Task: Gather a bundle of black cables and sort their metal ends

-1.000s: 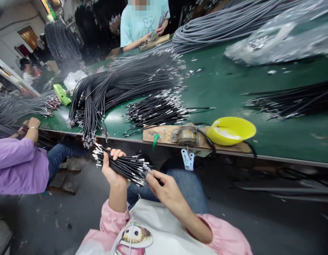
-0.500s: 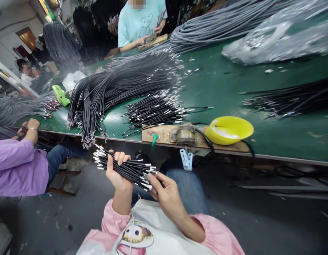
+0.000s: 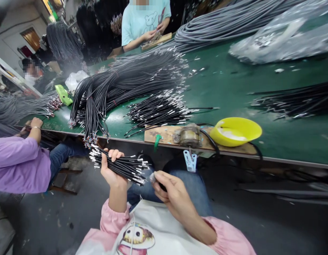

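Observation:
My left hand [image 3: 113,169] is closed around a bundle of short black cables [image 3: 126,169] with silvery-white ends, held tilted above my lap. To the right of the bundle, apart from its ends, my right hand [image 3: 174,193] is closed in a pinch. A small whitish piece [image 3: 152,177] shows at its fingertips; its kind is unclear. Something dark shows under the curled fingers. On the bench beyond lies a pile of similar short black cables [image 3: 158,109]. Beside it, a wooden board [image 3: 158,132] carries a small motor-like device [image 3: 190,136] with a light-blue clip [image 3: 190,161] hanging in front.
A yellow bowl [image 3: 237,131] with white stuff in it stands at the board's right end. Long grey cables [image 3: 108,85], a green fan-like object [image 3: 63,95] and a plastic bag [image 3: 275,39] lie on the green bench [image 3: 222,85]. One co-worker [image 3: 20,159] sits left, another [image 3: 146,21] opposite.
My right hand has moved off the cable ends, slightly right, with the whitish piece now showing in its pinch. My left hand, with the bundle, has shifted slightly left.

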Tool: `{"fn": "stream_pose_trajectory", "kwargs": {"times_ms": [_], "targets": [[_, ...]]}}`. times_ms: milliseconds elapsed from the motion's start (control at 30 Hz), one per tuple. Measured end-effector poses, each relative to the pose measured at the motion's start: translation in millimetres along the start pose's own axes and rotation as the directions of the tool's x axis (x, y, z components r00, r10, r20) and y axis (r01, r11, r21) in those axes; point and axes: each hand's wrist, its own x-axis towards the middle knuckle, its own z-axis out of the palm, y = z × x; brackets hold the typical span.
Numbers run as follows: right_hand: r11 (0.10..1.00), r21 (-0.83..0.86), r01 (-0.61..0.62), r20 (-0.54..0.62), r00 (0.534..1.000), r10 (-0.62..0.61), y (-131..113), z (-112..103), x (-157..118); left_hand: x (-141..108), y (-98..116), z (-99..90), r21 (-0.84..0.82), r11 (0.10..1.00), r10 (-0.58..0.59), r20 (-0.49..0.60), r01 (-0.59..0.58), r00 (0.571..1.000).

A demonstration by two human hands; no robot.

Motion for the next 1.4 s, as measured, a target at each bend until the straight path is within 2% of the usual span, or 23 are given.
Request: {"fn": "stream_pose_trajectory", "kwargs": {"times_ms": [67,167,233,267,300,333,367,400,433,467,500,533,567,633,733,800,900,967,1067,1133,1200,1300,1400], "targets": [[0.994,-0.099,0.033,-0.049,0.998,-0.038,2.1,1.0,1.4,-1.2,-0.2,-1.3,-0.003,1.0,-0.009,0.035,0.009,0.999],[0.962,-0.255,0.095,-0.027,0.994,-0.106,6.3,-0.9,4.7,-3.7,-1.6,-1.8,0.036,0.999,0.009,0.068,-0.011,0.998],[0.911,-0.366,0.191,-0.008,0.978,-0.209,7.4,-3.1,6.3,-5.8,-3.1,-1.7,0.082,0.996,0.024,0.086,-0.031,0.996],[0.863,-0.429,0.268,-0.013,0.953,-0.302,7.1,-4.1,6.5,-7.0,-4.0,-1.7,0.107,0.994,0.025,0.097,-0.036,0.995],[0.791,-0.498,0.355,-0.024,0.906,-0.422,6.1,-4.9,6.2,-8.3,-4.8,-1.8,0.13,0.991,0.024,0.107,-0.038,0.994],[0.688,-0.571,0.448,-0.032,0.826,-0.563,4.6,-5.5,5.5,-9.6,-5.6,-2.1,0.151,0.988,0.017,0.114,-0.034,0.993],[0.554,-0.641,0.531,-0.017,0.712,-0.702,2.7,-6.2,4.5,-10.9,-6.4,-2.6,0.168,0.985,0.007,0.117,-0.027,0.993],[0.401,-0.699,0.592,0.024,0.58,-0.814,0.8,-7.1,3.4,-12.2,-7.2,-3.3,0.178,0.984,-0.005,0.114,-0.016,0.993],[0.247,-0.736,0.63,0.095,0.458,-0.884,-1.0,-8.2,2.5,-13.4,-7.9,-4.0,0.182,0.983,-0.021,0.108,0.001,0.994],[0.107,-0.75,0.652,0.189,0.366,-0.911,-2.3,-9.8,2.1,-14.5,-8.8,-4.8,0.182,0.983,-0.039,0.096,0.021,0.995],[-0.012,-0.747,0.665,0.293,0.313,-0.904,-3.0,-11.8,2.3,-15.3,-9.7,-5.4,0.179,0.983,-0.054,0.082,0.039,0.995],[-0.108,-0.731,0.674,0.394,0.288,-0.873,-2.9,-14.1,3.1,-16.0,-10.6,-5.9,0.177,0.983,-0.067,0.067,0.054,0.996],[-0.173,-0.713,0.68,0.477,0.289,-0.83,-2.1,-16.5,4.5,-16.4,-11.6,-6.1,0.175,0.982,-0.076,0.052,0.066,0.996],[-0.226,-0.688,0.69,0.571,0.321,-0.755,0.9,-21.0,8.1,-16.7,-13.7,-5.6,0.169,0.981,-0.096,0.026,0.09,0.995],[-0.193,-0.699,0.688,0.59,0.403,-0.699,3.9,-25.4,11.9,-16.9,-16.2,-2.6,0.149,0.975,-0.162,-0.039,0.166,0.986],[-0.144,-0.719,0.68,0.597,0.498,-0.63,1.4,-27.4,11.5,-16.8,-16.9,0.1,0.159,0.964,-0.197,-0.099,0.211,0.975],[-0.068,-0.765,0.64,0.606,0.682,-0.41,-9.2,-30.3,6.4,-15.6,-17.3,3.8,0.202,0.947,-0.226,-0.134,0.25,0.965],[-0.014,-0.778,0.628,0.606,0.745,-0.278,-17.5,-32.1,1.3,-15.0,-18.4,6.1,0.204,0.933,-0.272,-0.132,0.295,0.953],[0.154,-0.757,0.635,0.602,0.769,-0.213,-26.2,-32.9,-4.9,-17.4,-23.0,9.5,0.197,0.905,-0.356,-0.134,0.376,0.925],[0.277,-0.744,0.608,0.566,0.794,-0.222,-28.8,-32.5,-6.9,-20.0,-27.8,11.5,0.205,0.895,-0.377,-0.128,0.396,0.917],[0.357,-0.741,0.568,0.512,0.823,-0.248,-29.7,-33.0,-8.1,-19.5,-31.2,13.4,0.215,0.898,-0.366,-0.121,0.385,0.922],[0.456,-0.743,0.489,0.409,0.872,-0.269,-31.5,-39.9,-12.0,-6.2,-26.1,18.8,0.216,0.93,-0.282,-0.099,0.297,0.954],[0.697,-0.636,0.332,0.233,0.943,-0.236,-44.3,-55.2,-19.2,16.0,-9.4,28.3,0.196,0.968,-0.144,-0.07,0.155,0.987]]}}
